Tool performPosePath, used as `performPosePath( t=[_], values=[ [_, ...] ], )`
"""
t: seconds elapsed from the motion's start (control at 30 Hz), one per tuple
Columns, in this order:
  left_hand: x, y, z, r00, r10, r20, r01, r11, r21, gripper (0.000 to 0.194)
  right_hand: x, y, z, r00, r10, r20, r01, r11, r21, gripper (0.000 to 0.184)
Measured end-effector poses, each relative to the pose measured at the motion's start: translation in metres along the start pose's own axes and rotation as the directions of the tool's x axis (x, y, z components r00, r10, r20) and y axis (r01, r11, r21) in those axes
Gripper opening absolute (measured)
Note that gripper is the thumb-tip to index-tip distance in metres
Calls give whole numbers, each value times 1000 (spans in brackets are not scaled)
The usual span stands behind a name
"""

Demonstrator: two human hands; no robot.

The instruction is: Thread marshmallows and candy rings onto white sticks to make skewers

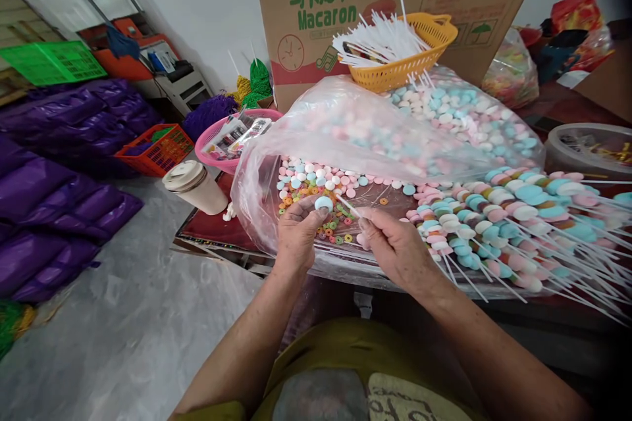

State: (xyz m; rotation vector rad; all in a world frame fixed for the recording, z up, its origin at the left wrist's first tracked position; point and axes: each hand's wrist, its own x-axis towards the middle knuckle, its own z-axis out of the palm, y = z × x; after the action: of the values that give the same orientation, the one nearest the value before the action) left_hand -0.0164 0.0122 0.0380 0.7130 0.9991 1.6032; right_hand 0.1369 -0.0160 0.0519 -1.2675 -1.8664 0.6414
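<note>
"What's the step in hand over there?"

"Threading, by the look of it. The left hand [302,229] has its fingers pinched round a blue disc [324,203], and the right hand [395,243] has its fingers closed on a white stick [349,205], pointed towards it."

"Is the disc on the stick?"

"I wouldn't say so. The tip looks just beside the disc, though from here I can't tell whether they touch. Both are held up over the near part of the table [197,225], above a scatter of ring sweets [340,225] and loose discs [340,174]."

"Anything on that stick already?"

"The stretch showing past the fingers looks bare. What's inside the grip is hidden from me, so I'd only guess this one is near its start."

"And what does the next move call for?"

"Steady aim, I'd think: disc kept still, tip brought to its middle, then a straight, gentle push. It seems soft, so a hard squeeze might dent it, and a slanted push could tear the edge."

"There's a pattern to copy, at least."

"Yes, those loaded skewers [523,223] piled to the right, pink, white and blue. Spare sticks [380,39] lie bunched in the yellow basket [390,77] behind."
</note>
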Motion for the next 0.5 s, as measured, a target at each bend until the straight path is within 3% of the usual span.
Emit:
performPosePath(
  t=[0.17, 0.37, 0.5],
  values=[
    [1, -3, 0, 994, 98, -45, -96, 994, 45, 31, -4, -4, 4, 994, -78, 73, 92, 974, -207, 29],
    [-5, -4, 1, 978, 205, 28, -206, 942, 264, 28, -3, -10, 4, 992, 0, 129, 53, 909, -412, 25],
    [-9, -5, 3, 963, 268, 17, -249, 867, 431, 28, -2, -21, 5, 983, 110, 150, 1, 805, -594, 23]
  ],
)
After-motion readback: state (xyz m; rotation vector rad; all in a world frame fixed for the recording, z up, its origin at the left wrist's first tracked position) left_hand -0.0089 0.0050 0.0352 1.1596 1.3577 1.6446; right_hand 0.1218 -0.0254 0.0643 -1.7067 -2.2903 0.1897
